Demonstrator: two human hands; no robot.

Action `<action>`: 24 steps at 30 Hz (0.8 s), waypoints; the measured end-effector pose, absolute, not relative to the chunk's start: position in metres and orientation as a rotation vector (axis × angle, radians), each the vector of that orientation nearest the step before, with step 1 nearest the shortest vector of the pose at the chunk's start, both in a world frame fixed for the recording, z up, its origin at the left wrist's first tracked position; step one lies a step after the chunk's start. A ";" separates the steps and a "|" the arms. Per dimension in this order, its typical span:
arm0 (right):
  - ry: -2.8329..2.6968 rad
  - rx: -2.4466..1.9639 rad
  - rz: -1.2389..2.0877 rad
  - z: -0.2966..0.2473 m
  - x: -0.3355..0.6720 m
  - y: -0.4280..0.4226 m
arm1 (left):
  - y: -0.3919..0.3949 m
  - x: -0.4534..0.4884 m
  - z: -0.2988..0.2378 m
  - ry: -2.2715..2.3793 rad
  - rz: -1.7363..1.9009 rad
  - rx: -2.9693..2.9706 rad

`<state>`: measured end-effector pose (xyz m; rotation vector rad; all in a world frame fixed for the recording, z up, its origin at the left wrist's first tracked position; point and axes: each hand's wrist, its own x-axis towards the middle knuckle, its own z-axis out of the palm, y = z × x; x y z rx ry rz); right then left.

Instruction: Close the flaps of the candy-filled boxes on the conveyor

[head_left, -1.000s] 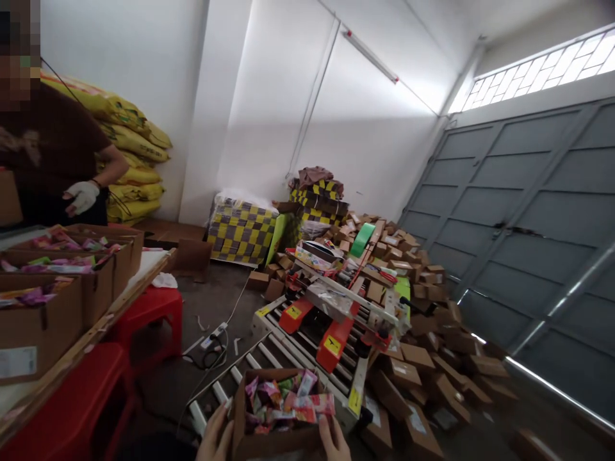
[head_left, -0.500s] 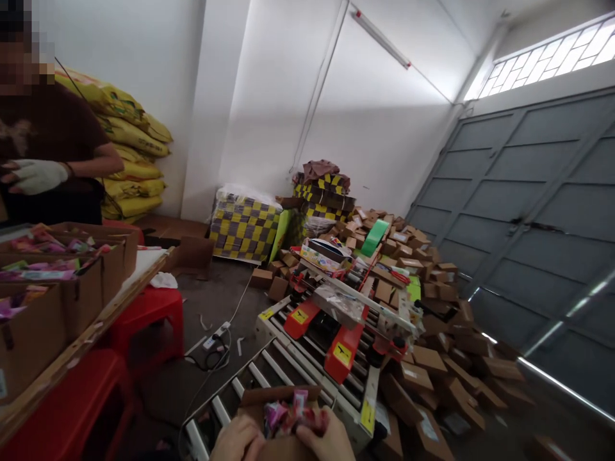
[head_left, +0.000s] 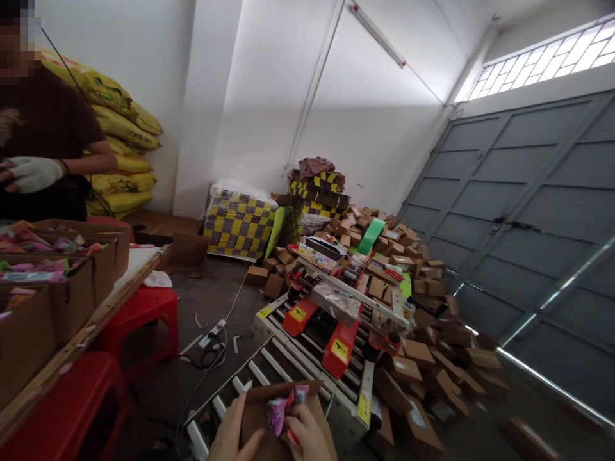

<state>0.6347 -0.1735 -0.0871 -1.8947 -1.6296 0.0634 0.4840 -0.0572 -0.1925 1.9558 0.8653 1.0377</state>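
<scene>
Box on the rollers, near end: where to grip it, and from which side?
Grip the box by its side walls, low down: left hand from the left, right hand from the right. Its top flaps stand half folded with packets poking out, so the top likely gives no firm hold; the rollers bar the underside.

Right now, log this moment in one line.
left hand: carton flap | right hand: on sachets | carton: by roller conveyor | co-worker's gloved hand: far left
</scene>
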 end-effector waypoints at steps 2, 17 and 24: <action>-1.726 -2.035 0.093 -0.061 0.631 -0.159 | -0.058 0.486 -0.192 0.838 1.072 1.968; -1.545 -2.061 0.213 -0.034 0.639 -0.169 | -0.095 0.477 -0.113 0.891 0.977 2.043; -1.578 -2.134 0.163 -0.056 0.625 -0.143 | -0.092 0.473 -0.109 0.779 1.008 2.064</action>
